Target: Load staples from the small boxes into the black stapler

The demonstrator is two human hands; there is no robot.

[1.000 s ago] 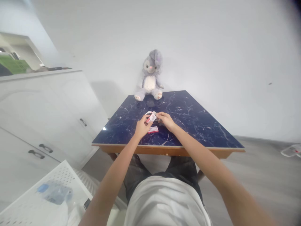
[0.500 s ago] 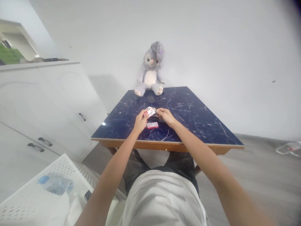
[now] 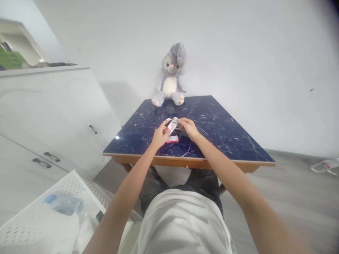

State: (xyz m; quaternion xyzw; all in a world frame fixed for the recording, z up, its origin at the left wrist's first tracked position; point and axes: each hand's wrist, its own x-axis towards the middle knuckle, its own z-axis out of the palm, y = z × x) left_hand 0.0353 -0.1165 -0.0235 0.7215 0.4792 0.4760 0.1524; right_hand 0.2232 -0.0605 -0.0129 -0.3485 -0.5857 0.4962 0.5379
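Where the small box [image 3: 172, 128] is held: above the middle of the table [image 3: 219, 139], tilted with its far end toward the right, pinched between the thumb and fingers of the left hand [image 3: 159, 137].

Left grip: thumb on the near side, fingers around the left side, probably so the far end stays free for the other hand.

Right fingertips: the right hand [image 3: 189, 128] has thumb and forefinger drawn close together beside that far end; whether they pinch anything is too small to tell.

Under the right fingers: something dark and striped, partly covered; I cannot tell what it is.

Second box [image 3: 172, 139]: red and white, flat on the table just nearer than the held one, seemingly within easy reach.

Far edge: a plush rabbit [image 3: 170, 85] sits upright, well apart from the hands, apparently propped by the wall [image 3: 238, 53].

Left side: a tall cabinet [image 3: 53, 102], and nearer, a white crate [image 3: 23, 216] holding a clear bottle [image 3: 65, 204] on its side.

Right side: a clear container [image 3: 325, 165] on the floor.
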